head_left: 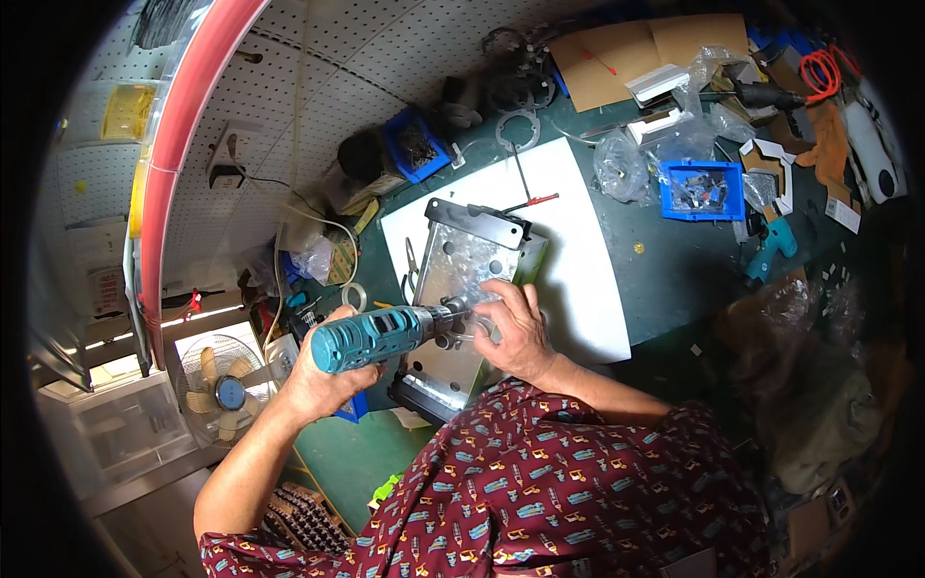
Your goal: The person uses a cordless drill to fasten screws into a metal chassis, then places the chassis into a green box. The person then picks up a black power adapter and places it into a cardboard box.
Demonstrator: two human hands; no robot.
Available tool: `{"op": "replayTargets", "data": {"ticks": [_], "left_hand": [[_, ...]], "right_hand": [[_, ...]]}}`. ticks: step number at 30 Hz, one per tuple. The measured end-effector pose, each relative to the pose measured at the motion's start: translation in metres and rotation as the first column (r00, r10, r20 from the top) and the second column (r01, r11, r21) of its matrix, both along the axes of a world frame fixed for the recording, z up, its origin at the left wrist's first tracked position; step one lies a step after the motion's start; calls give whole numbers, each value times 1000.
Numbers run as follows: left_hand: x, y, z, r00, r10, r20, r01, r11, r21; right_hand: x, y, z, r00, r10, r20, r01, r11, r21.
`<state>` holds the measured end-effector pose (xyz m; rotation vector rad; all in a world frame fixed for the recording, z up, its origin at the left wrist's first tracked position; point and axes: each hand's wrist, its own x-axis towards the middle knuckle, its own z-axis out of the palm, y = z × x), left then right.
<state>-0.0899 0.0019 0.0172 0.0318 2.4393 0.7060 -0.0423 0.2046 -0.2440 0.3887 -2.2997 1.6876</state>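
A teal cordless drill (371, 339) is gripped in my left hand (332, 380), its chuck pointing right. The chuck end is over a silver metal casing (445, 279) with round holes and a black bracket (477, 223) across its far end. Beside the chuck, my right hand (520, 332) has its fingers bent and closed against the casing's middle. What lies between those fingers is too small to make out. The casing rests partly on a white sheet (583, 289). A screwdriver with a red and black handle (530, 204) lies just past the bracket.
Blue bins of small parts stand at the back (414, 144) and right (701, 191). Pliers (411, 265) and a tape roll (354, 297) lie left of the casing. Another teal power tool (773, 249), cardboard (646, 58) and plastic bags (621, 166) are rightward. A fan (226, 390) stands left.
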Motion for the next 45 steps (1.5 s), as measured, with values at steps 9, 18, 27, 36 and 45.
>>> {"op": "replayTargets", "data": {"ticks": [9,18,27,36,45], "left_hand": [[-14,-7,-1,963,-156,219,179,980,-86],[-42,22,17,897,-301,323,380,898,-221],[-17,-16,3,958,-160,240,212,955,-207],[18,-23,-8,981,-29,191,40,998,-54],[32,-18,-8,982,95,165,-102,994,34]], "right_hand": [[-2,-2,5,999,21,40,-21,1000,15],[-5,-4,2,998,6,55,-8,999,41],[-3,-3,5,999,19,48,-21,999,50],[-7,10,19,998,54,-32,-50,993,110],[-35,10,38,973,229,-8,-207,895,394]]}}
